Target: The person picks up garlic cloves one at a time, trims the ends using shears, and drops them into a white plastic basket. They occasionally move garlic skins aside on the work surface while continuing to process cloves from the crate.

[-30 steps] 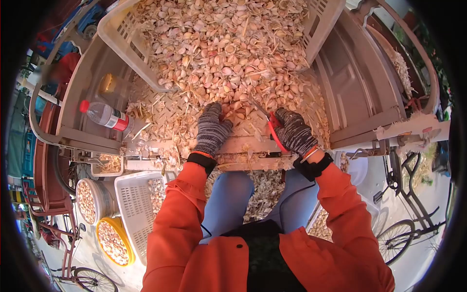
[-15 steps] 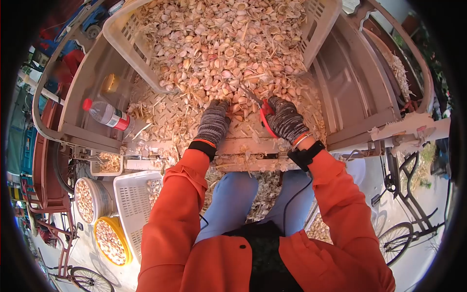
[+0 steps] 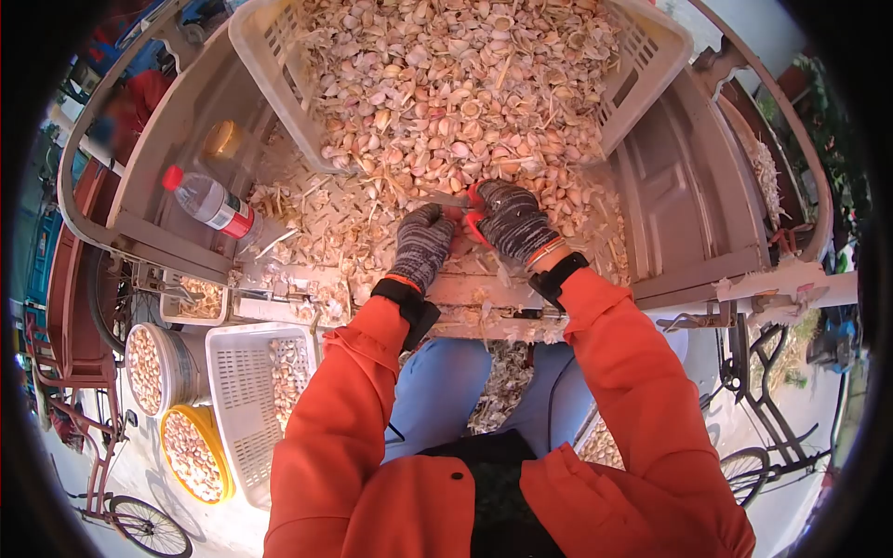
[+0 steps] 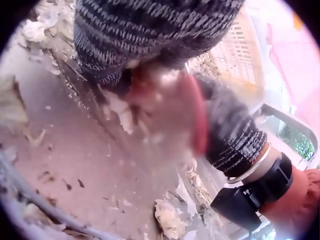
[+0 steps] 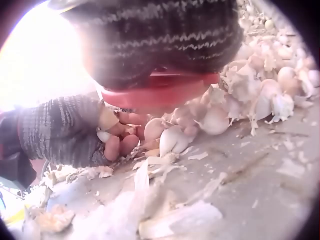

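In the head view my gloved left hand (image 3: 423, 246) and right hand (image 3: 512, 221) are close together at the near edge of a heap of garlic cloves (image 3: 446, 139). The right hand grips red-handled shears (image 3: 477, 229), their metal blade directed toward the left hand. Seen from the right wrist, the left hand's bare fingertips (image 5: 129, 144) pinch a garlic clove (image 5: 107, 119) just above the bed surface, partly hidden by the fingers. The shears' red handle crosses the left wrist view as a blur, and the blade tips are hidden there.
A white plastic crate (image 3: 279, 102) lies tipped toward me, cloves spilling out. To the left are a bottle (image 3: 214, 205) and a yellow-lidded jar (image 3: 223, 139). Below stand a white basket (image 3: 246, 381), a yellow bucket (image 3: 219, 456) and a white bucket (image 3: 167, 367), holding cloves. Metal side walls (image 3: 688, 177) flank the bed.
The right hand has moved left with the shears until they meet the left hand; the hands were apart one second ago. The head view has shifted slightly.
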